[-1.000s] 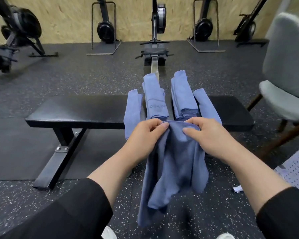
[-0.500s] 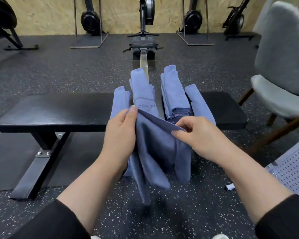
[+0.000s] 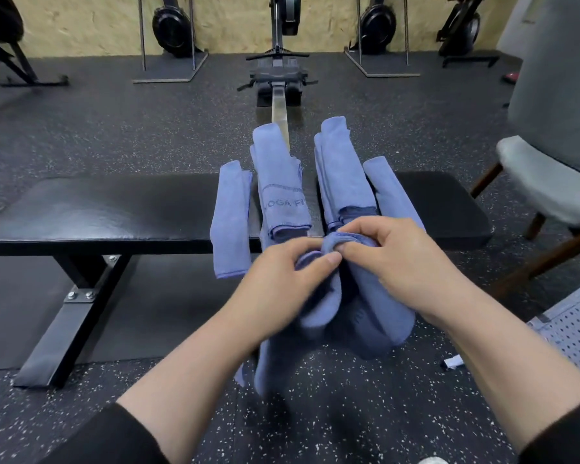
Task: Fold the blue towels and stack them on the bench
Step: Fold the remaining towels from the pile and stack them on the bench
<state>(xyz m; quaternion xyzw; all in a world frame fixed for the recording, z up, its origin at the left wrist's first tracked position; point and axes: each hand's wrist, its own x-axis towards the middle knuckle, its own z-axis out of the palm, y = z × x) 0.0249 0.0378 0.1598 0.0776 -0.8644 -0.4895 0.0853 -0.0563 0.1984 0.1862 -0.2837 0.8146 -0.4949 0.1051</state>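
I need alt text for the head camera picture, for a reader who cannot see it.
Two bare hands, left hand and right hand, grip a blue towel hanging before a black bench. Four folded blue towels lie across the bench, side by side.

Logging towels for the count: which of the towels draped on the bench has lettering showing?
The second towel from the left; stitched letters show near its front end. The other three draped towels look plain.

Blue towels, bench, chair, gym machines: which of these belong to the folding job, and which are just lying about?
Job:
held towel
left hand
right hand
four towels on bench
bench

Lying about:
grey chair
rowing machine
perforated panel
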